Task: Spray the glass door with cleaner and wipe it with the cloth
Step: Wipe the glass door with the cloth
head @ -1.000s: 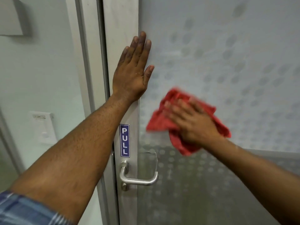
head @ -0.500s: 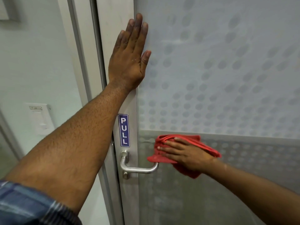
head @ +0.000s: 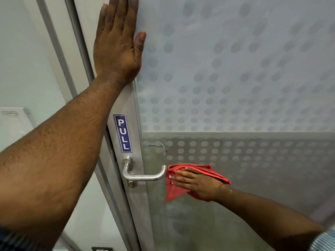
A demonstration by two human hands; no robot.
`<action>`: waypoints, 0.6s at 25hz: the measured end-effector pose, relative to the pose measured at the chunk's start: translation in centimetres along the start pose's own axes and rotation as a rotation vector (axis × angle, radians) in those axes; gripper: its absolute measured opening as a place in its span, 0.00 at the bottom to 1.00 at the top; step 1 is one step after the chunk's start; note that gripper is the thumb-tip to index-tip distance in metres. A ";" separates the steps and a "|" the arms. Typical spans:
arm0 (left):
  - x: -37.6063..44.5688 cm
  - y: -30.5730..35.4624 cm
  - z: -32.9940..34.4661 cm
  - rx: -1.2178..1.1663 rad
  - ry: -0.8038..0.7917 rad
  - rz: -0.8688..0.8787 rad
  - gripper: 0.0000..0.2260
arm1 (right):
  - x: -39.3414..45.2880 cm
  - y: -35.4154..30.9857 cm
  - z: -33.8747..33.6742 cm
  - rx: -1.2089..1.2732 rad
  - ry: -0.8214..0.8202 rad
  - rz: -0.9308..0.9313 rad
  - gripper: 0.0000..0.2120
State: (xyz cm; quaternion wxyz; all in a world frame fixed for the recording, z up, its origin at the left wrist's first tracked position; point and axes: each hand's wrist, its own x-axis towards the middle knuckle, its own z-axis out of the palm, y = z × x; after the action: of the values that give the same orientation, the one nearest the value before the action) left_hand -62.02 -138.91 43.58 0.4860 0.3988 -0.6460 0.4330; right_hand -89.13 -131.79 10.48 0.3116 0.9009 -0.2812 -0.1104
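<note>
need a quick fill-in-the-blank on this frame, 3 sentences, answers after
1. The right hand presses a ____ cloth against the frosted dotted glass door.
2. The blue sign above the metal lever handle reads ____.
3. The left hand lies ____ on the door, fingers up.

Answers: red; PULL; flat

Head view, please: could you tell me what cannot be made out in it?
- Left hand: fingertips cut off by the top edge.
- Red cloth: middle hidden under the right hand.
- Wall switch: label too small and blurred.
- Spray bottle: not in view.
</note>
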 end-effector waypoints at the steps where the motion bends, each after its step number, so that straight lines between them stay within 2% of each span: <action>1: 0.0 -0.1 0.0 0.005 -0.003 -0.002 0.26 | -1.2 -0.3 1.0 -0.005 -0.038 -0.040 0.32; 4: -0.3 0.0 0.2 0.005 0.003 -0.003 0.26 | -4.2 2.2 1.0 -0.085 0.205 0.068 0.31; 7: -0.2 0.0 0.4 0.001 -0.007 -0.020 0.27 | -2.2 3.5 -2.2 -0.026 0.372 0.382 0.29; 8: -0.2 -0.1 0.3 -0.003 -0.013 -0.015 0.27 | -0.7 3.1 -2.5 -0.002 0.396 0.389 0.29; 10: -0.2 -0.4 0.2 -0.012 -0.021 0.000 0.27 | 1.4 0.9 -1.5 0.094 0.246 0.195 0.28; 12: -0.2 -0.6 0.2 -0.020 -0.018 0.004 0.27 | 0.0 -0.2 1.0 0.123 0.056 -0.037 0.28; 14: -0.2 -0.4 0.2 -0.026 -0.017 0.009 0.26 | -4.1 1.2 2.0 0.101 0.086 -0.039 0.28; 15: -0.1 -0.3 0.2 -0.023 -0.017 0.013 0.26 | -6.4 2.5 1.6 0.077 0.135 0.054 0.29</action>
State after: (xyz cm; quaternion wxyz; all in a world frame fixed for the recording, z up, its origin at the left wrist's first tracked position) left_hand -61.74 -139.16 43.48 0.4821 0.3926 -0.6575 0.4256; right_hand -96.03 -130.55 10.94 0.2978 0.9098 -0.2876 -0.0301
